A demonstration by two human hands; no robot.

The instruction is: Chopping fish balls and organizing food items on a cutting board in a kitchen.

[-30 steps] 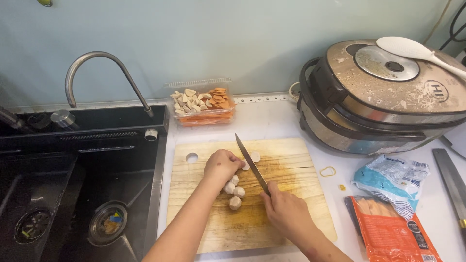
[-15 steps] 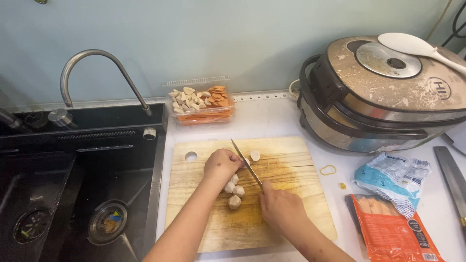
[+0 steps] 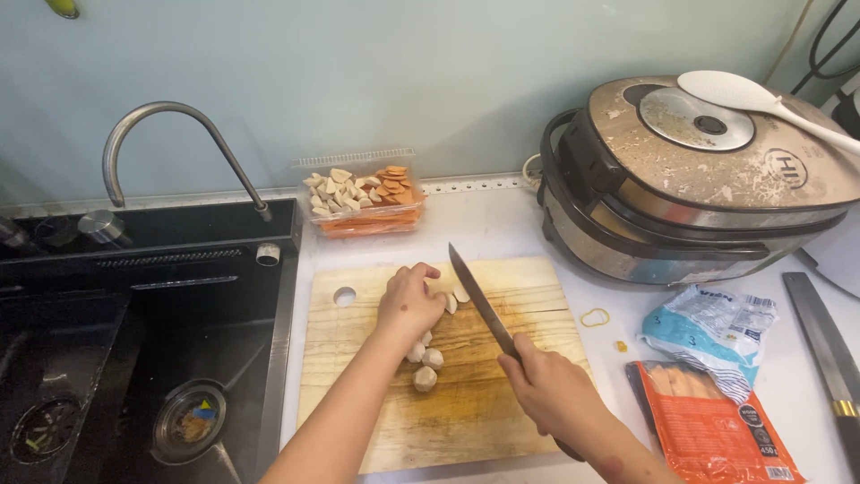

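Filling the left side is a black sink [image 3: 134,358], and a cooker [image 3: 690,197] stands far right. Between them lies the wooden cutting board [image 3: 502,412]. On it the left hand [image 3: 409,303] curls its fingers down over a pale ball [image 3: 451,304]; the right hand [image 3: 555,390], nearer, is wrapped tight round a knife [image 3: 479,300] just right of that ball. Three more balls [image 3: 425,363] sit beside the left wrist.

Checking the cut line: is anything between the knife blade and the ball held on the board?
Nothing visible. The knife in the right hand rests beside the pale ball piece under the left hand; the other balls lie nearer the person.
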